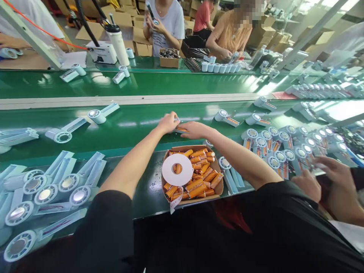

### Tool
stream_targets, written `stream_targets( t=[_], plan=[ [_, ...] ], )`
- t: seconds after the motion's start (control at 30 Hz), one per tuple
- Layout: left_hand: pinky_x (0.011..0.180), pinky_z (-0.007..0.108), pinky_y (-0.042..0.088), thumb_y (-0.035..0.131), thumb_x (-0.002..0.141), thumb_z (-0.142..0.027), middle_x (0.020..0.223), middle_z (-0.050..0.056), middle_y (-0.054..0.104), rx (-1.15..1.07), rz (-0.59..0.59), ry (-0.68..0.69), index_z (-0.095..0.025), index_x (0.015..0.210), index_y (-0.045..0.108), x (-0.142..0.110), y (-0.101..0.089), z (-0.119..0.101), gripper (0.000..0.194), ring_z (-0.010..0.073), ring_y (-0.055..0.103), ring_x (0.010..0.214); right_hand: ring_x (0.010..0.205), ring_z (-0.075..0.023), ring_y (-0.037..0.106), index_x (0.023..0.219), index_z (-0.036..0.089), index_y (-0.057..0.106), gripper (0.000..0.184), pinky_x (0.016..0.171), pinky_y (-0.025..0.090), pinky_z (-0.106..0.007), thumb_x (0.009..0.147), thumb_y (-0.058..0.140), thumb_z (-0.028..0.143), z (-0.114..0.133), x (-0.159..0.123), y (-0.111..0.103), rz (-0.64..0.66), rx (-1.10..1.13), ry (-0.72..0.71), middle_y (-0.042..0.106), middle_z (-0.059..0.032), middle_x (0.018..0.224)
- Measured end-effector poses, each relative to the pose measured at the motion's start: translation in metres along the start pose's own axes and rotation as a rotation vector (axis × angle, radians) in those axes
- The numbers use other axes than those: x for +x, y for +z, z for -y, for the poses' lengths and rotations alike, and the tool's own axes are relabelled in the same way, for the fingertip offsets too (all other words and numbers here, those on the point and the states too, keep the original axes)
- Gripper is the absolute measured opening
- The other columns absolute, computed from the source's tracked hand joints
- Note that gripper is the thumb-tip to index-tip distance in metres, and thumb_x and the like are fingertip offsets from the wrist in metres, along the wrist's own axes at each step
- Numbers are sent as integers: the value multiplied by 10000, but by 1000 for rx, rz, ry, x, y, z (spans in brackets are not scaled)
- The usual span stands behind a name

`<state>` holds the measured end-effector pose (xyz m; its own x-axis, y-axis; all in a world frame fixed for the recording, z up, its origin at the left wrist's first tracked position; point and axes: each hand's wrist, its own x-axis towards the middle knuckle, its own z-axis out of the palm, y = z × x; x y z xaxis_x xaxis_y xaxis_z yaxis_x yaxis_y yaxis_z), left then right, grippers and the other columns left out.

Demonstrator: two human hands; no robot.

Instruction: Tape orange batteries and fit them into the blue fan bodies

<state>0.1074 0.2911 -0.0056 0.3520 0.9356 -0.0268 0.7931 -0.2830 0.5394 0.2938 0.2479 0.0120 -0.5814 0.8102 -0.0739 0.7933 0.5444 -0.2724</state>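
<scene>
Currently, left hand (pixel 170 122): fingers curled at one end of a mostly hidden fan housing (pixel 182 130), orange showing; exact pinch cannot be told. Right hand (pixel 196 130): fingers laid over its other end, closure unclear. Housing is between both hands, above green belt (pixel 136 138). Nearer the wearer than the grip: box (pixel 220 189) of orange cells (pixel 197 190), white tape roll (pixel 167 169) on top.

I see a green worktop (pixel 176 84) beyond my hands (pixel 168 123). Cardboard boxes (pixel 123 23) farther out past them, glare (pixel 345 110) well right.
</scene>
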Motion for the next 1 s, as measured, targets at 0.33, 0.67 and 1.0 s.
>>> stream_targets(
  t=[0.33,0.67,1.0],
  plan=[
    [1237,528,469,724,911,-189,1431,96,703,100,132,636,-280,1424,650,-233,-11,15,526,331,518,1477,539,-141,614,1137,181,794,458,505,492,-247,951,725,593,109,-217,44,-297,953,363,741,-17,722],
    [1266,652,423,720,898,-165,1315,87,711,127,-537,373,-289,1405,581,-281,-13,46,540,384,492,1505,525,-112,564,801,208,799,398,549,396,-240,977,745,561,175,-170,60,223,849,-121,662,26,613],
    [1195,648,491,694,885,-123,1325,119,700,142,-530,319,-254,1360,613,-296,15,54,499,403,486,1476,1447,-389,474,1425,300,712,436,1182,466,-599,992,728,257,116,-133,57,-54,-5,-64,535,-109,1628]
  ],
)
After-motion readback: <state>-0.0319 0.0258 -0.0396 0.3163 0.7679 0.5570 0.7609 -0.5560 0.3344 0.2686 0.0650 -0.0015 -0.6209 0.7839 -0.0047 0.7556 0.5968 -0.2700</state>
